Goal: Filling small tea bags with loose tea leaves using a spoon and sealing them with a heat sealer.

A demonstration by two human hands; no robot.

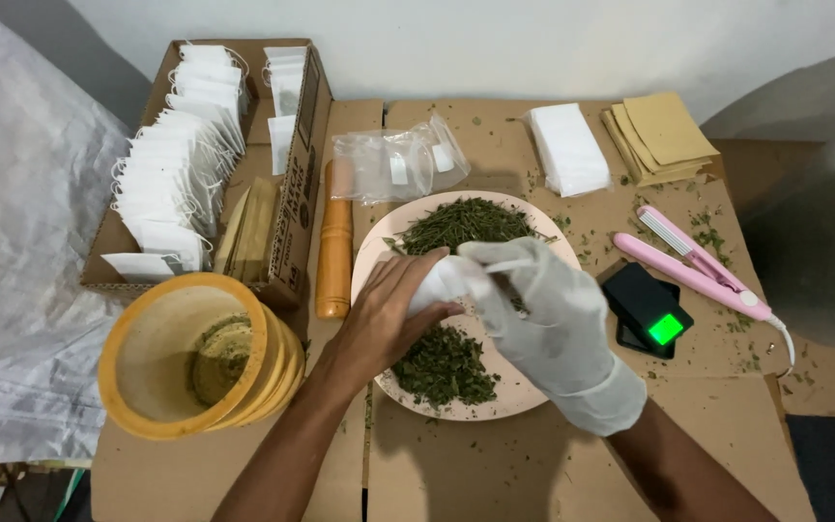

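My bare left hand (pixel 381 314) grips a small white filter bag (pixel 440 282) above a pale pink plate (pixel 371 259). My right hand (pixel 545 311), in a white glove, is closed on the same bag from the right, with a thin white string under its fingers. Dried green herb leaves (pixel 458 222) are piled at the back of the plate and more dried green herb leaves (pixel 445 365) lie at its front. Both hands meet over the plate's middle.
A cardboard box (pixel 299 193) of several white bags stands at back left. An orange wooden pestle (pixel 334 246) and yellow mortar (pixel 195 353) lie left. Clear plastic bags (pixel 393 164), white sachets (pixel 568 147), brown envelopes (pixel 659 135), a pink sealer (pixel 693 263) and a black scale (pixel 647 307) lie around.
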